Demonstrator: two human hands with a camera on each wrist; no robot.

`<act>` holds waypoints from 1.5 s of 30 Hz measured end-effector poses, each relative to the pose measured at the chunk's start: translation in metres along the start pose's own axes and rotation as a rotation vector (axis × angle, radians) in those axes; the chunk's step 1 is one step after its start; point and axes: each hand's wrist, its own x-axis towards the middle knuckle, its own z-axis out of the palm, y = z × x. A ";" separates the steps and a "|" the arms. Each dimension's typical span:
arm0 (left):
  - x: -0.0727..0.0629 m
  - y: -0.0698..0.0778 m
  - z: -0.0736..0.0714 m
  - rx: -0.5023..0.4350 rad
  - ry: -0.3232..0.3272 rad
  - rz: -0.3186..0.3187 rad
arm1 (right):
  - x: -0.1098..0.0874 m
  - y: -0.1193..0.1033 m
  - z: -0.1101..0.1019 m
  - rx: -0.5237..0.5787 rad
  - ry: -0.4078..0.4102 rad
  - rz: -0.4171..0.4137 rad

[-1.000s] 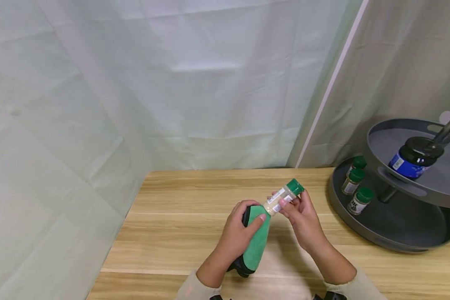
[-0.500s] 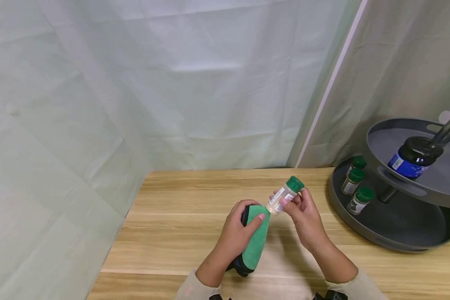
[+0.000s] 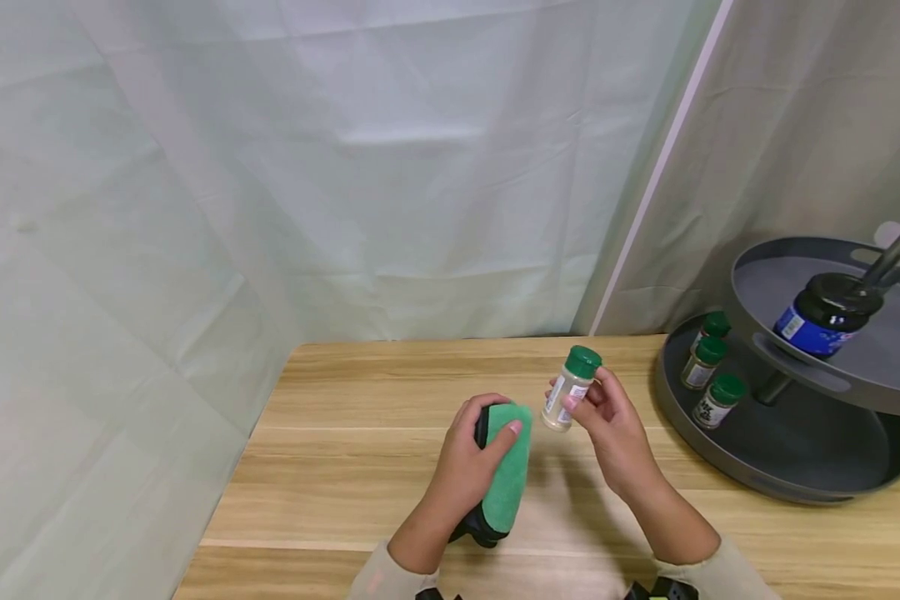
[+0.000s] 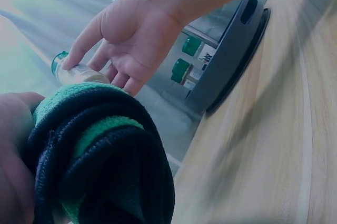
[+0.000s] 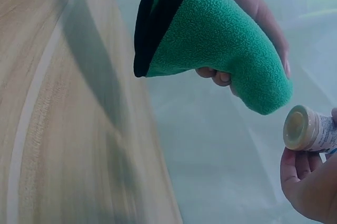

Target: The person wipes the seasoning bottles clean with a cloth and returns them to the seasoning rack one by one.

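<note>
My left hand (image 3: 465,467) grips a folded green cloth (image 3: 508,479) with black edging, thumb on its green face. In the right wrist view the cloth (image 5: 210,40) looks thick and fuzzy, and its folded layers show in the left wrist view. Between the thumb and fingers of my right hand (image 3: 617,437) is a clear spice jar (image 3: 566,400) with a green lid and white labels, pale contents inside. It tilts slightly, lid up, just right of the cloth and apart from it. The jar's base (image 5: 298,128) faces the right wrist camera.
At the right stands a dark grey two-tier round tray (image 3: 795,492). Several green-lidded spice jars (image 3: 720,400) sit on its lower tier. A dark jar with a blue label (image 3: 825,317) is on the upper tier. Pale curtains hang behind the wooden table (image 3: 330,467).
The spice jar has parted from the cloth's tip and turned more upright in my right hand. My left hand has shifted slightly left with the cloth.
</note>
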 end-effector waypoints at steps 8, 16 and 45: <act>0.001 0.000 -0.002 -0.025 0.017 0.017 | 0.001 -0.003 -0.002 -0.090 -0.033 -0.007; 0.002 0.001 -0.005 -0.035 0.033 0.040 | 0.002 -0.010 -0.016 -0.157 -0.007 -0.028; 0.001 -0.007 -0.044 -0.059 0.141 -0.108 | -0.035 -0.019 -0.107 -0.140 0.210 -0.126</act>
